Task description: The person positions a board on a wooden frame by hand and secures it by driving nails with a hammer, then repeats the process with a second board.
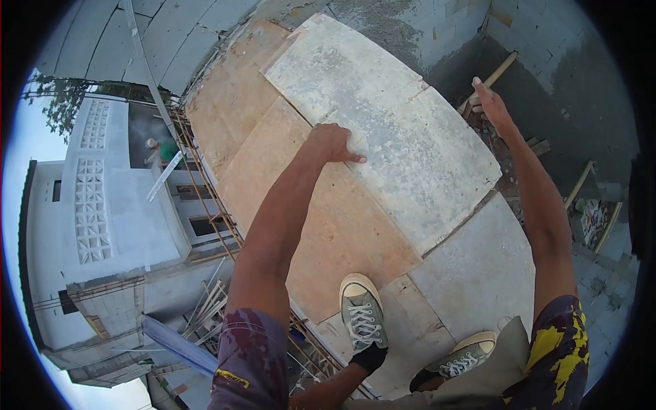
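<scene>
A large grey-white splattered board (389, 123) lies across tan plywood sheets (307, 205). At its left edge is my left hand (331, 143), fingers curled at the edge and thumb lying on top. My right hand (492, 109) is out past the board's right edge, over the drop, with thumb stretched out and fingers partly bent, nothing visible in it. My two feet, in grey-green canvas shoes (362, 321), stand on the boards close to the near end of the splattered board.
A grey sheet (471, 253) lies on the near right. Right of the platform, a deep space holds wooden poles (499, 75) and rubble beside block walls (533, 34). On the left, bamboo scaffolding (205, 178) lines the edge; a person in green (166, 150) is at the white building (123, 219).
</scene>
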{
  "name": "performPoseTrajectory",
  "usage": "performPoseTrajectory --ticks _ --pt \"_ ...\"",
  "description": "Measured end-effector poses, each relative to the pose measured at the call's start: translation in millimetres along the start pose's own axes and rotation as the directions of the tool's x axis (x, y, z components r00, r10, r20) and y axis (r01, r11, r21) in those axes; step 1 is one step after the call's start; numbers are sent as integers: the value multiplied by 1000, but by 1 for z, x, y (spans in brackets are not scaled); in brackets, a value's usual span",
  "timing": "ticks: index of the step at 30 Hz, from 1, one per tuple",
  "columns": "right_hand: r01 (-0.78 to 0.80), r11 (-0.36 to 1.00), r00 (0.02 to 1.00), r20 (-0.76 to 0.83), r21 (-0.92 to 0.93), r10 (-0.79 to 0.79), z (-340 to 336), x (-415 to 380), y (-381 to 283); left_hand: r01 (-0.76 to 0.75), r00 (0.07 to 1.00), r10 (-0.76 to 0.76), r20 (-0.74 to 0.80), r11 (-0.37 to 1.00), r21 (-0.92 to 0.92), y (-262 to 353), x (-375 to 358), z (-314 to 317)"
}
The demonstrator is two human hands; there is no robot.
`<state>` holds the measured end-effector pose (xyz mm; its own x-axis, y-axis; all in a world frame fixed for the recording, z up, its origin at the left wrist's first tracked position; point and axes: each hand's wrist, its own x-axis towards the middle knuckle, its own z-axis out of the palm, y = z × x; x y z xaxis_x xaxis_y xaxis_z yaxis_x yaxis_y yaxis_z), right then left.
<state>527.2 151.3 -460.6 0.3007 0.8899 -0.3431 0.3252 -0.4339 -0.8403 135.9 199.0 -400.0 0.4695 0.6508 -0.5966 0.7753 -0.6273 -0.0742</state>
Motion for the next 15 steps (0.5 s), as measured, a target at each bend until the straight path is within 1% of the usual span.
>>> performPoseTrajectory --ticks 1,2,4,5,6,7,8,9,10,11,13,14,15 --pt "-30 991 998 -54 127 37 -10 10 -3 2 1000 -2 4 1000 13 1 0 -1" --pt "-31 992 998 -42 120 36 -19 24 -1 4 1000 -4 9 1000 26 2 0 -2" --pt "-93 988 995 -26 127 97 -24 51 5 18 1000 -18 14 999 27 4 -1 -3" --pt "-95 989 995 -11 117 97 1 58 8 24 1000 -25 10 999 38 3 -2 -3" --pt "-70 995 997 34 -77 73 42 63 15 32 999 -33 15 999 24 0 -3 -1" --pt "-36 963 995 81 -266 59 79 63 20 19 1000 -19 -8 1000 25 0 -3 1" --pt "35 793 999 51 -608 -6 105 59 18 5 999 -4 -36 1000 28 1 -2 1" --pt "52 918 980 195 -393 28 98 61 13 6 999 -5 -34 1000 20 3 -2 1" --pt "28 988 940 339 -149 25 93 65 10 6 999 -5 -33 1000 24 2 -3 1" --pt "27 988 939 344 -150 26 94 64 11 5 999 -4 -32 1000 29 1 -3 1" --pt "-1 999 946 324 -41 14 86 56 17 6 1000 -6 -14 1000 22 4 -5 0" --pt "-1 999 948 318 -44 15 82 59 15 8 1000 -8 -7 1000 22 3 -4 -3" --pt "-16 996 964 262 -87 39 79 62 15 -6 1000 6 -7 1000 20 2 -2 -5"
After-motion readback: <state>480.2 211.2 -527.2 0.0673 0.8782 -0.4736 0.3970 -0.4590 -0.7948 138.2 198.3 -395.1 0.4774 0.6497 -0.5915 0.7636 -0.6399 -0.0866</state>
